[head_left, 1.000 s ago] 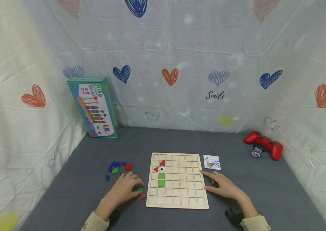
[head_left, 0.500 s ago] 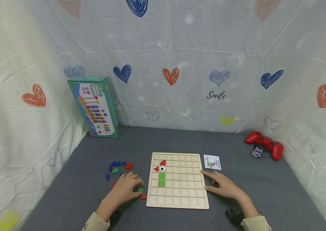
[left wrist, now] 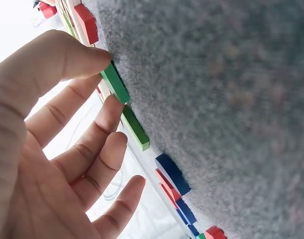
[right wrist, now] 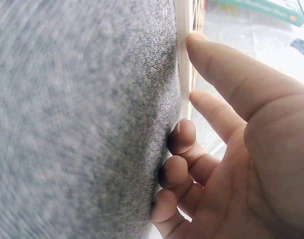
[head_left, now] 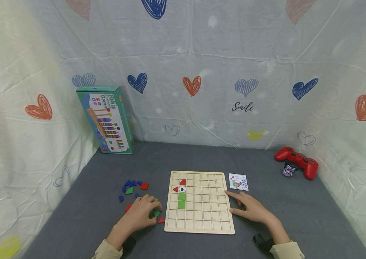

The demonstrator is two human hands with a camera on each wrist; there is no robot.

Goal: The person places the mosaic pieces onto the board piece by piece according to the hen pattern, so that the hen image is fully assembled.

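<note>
My left hand is left of the wooden grid board, thumb and index finger curled at a dark green block on the cloth. The thumb tip covers one end of that block, and the index finger passes behind it. Beside it lie a lighter green block and a red triangle. On the board sit a red quarter-round piece, a small red triangle, an eye piece and two green squares. My right hand touches the board's right edge with index fingertip and thumb.
Several blue pieces, a green piece and a red square lie farther left. A pattern card is right of the board. A red game controller, a small figure and a green box stand farther back.
My left thumb has drawn back slightly toward me, and the green block at the fingers has shifted a little. The right hand stays at the board's edge.
</note>
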